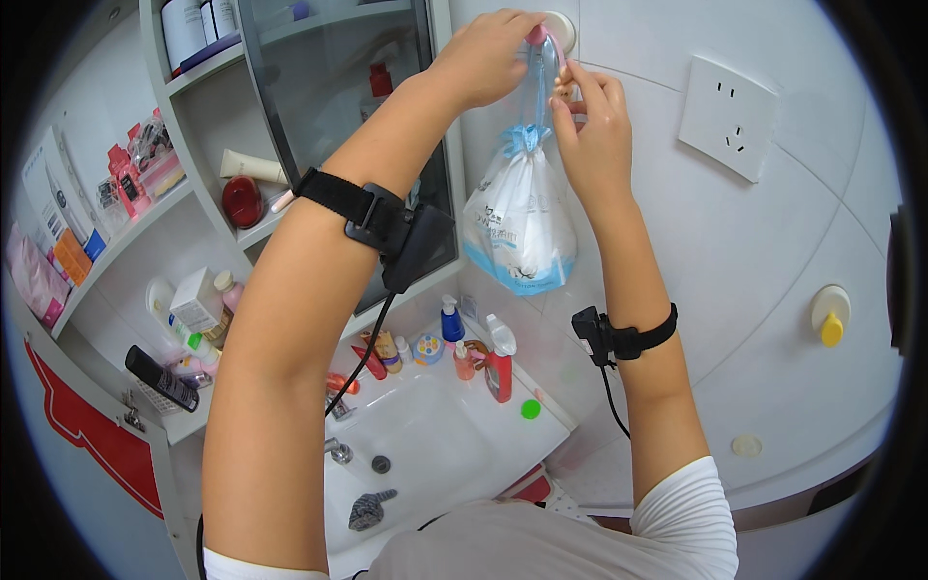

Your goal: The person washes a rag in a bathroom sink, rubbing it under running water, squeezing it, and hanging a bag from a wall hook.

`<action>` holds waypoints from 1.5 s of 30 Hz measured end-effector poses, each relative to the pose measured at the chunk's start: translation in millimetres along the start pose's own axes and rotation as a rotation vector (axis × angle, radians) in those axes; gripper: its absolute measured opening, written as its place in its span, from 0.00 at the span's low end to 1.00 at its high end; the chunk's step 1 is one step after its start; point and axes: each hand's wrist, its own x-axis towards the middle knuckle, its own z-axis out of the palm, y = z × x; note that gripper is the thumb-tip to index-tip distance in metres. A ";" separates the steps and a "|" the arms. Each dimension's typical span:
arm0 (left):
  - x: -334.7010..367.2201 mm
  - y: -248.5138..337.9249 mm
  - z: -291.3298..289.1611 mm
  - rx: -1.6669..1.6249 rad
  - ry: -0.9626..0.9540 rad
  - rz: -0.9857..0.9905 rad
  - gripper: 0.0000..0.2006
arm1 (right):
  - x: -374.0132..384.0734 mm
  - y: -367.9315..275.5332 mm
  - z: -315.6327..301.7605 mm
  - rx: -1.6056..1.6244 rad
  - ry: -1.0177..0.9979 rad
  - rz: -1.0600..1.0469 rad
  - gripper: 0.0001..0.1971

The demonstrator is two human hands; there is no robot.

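A white and blue drawstring bag (522, 222) hangs against the tiled wall, its neck gathered and its light blue drawstring (546, 82) running up to a pink hook (537, 36) on a round white base (562, 33). Up at the hook, my left hand (491, 60) has its fingers closed around the top of the drawstring. Just below and to the right, my right hand (594, 124) pinches the string's side with thumb and fingers. The fingers partly hide the hook and the loop. Black straps with small devices sit on both forearms.
Below is a white sink (425, 425) with bottles along its back edge, including a red spray bottle (499, 375). An open mirrored cabinet (343, 97) with filled shelves stands left. The right wall holds a socket plate (729, 118) and a yellow hook (831, 329).
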 end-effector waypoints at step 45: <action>-667.1 398.8 -112.3 -0.501 0.147 -2.433 0.16 | -626.5 -197.6 160.4 0.693 -2.235 0.174 0.33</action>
